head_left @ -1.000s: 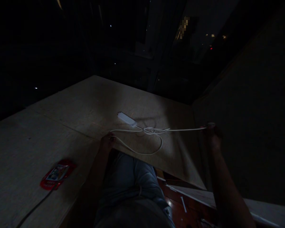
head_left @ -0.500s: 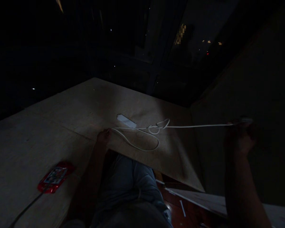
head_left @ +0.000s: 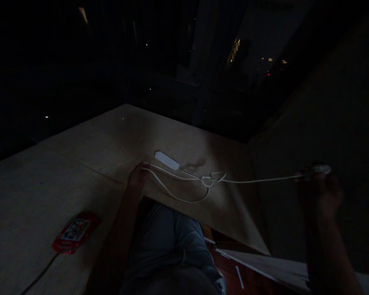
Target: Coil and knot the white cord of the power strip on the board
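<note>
A white power strip (head_left: 167, 160) lies on the wooden surface in front of me, its white cord (head_left: 184, 201) running off to the right. Around the middle of the cord sits a loose, tangled knot (head_left: 207, 180). My left hand (head_left: 138, 175) is closed on a loop of the cord, left of the knot. Far to the right, my right hand (head_left: 321, 189) is raised and closed around the cord's plug end, a white piece (head_left: 322, 168) showing above the fingers. Dim light hides the finger details.
A red packet with a picture label (head_left: 76, 230) lies at the left, and a dark cable (head_left: 41, 273) runs from beneath it. Dark windows (head_left: 172, 61) rise behind the wooden surface (head_left: 95, 143). A wall (head_left: 310, 143) stands at the right; reddish floor (head_left: 233, 274) shows below.
My right hand has moved slightly outward and down with the plug end. The cord has gone from nearly straight to sagging, and the knot has shifted right and lower.
</note>
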### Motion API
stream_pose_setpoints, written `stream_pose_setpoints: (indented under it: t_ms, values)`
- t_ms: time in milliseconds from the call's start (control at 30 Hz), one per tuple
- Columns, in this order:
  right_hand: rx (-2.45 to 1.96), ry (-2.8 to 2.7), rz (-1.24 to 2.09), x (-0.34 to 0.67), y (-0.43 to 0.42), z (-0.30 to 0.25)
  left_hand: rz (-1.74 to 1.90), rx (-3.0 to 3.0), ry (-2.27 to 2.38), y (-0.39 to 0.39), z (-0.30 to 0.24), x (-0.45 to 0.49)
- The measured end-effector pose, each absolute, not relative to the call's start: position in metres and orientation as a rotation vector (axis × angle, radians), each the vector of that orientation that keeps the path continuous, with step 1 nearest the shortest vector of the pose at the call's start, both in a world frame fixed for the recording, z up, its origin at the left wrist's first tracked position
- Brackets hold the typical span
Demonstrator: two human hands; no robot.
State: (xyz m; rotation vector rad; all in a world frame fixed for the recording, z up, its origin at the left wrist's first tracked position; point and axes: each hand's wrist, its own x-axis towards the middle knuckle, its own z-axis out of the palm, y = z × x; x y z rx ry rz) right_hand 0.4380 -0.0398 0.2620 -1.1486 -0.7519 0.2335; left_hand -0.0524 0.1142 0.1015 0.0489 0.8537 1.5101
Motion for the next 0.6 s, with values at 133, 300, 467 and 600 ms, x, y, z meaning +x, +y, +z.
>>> stream_pose_setpoints:
  t_ms: [133,300,467,600]
  values:
    - [-1.280,-0.875,0.370,0.411,-0.054,0.254,1.509,0.254,0.694,0.099,0.119,-0.039]
    - [-1.502,-1.125,0.443,0.401,-0.062,0.232,1.363,0.637,0.545,0.080,0.136,-0.025]
    - [-1.614,-1.494,0.503,0.388,-0.070,0.221,1.224,1.072,0.721,0.077,0.141,-0.018]
    - [-1.645,-1.640,0.653,0.379,-0.076,0.219,1.153,1.450,0.975,0.082,0.148,-0.012]
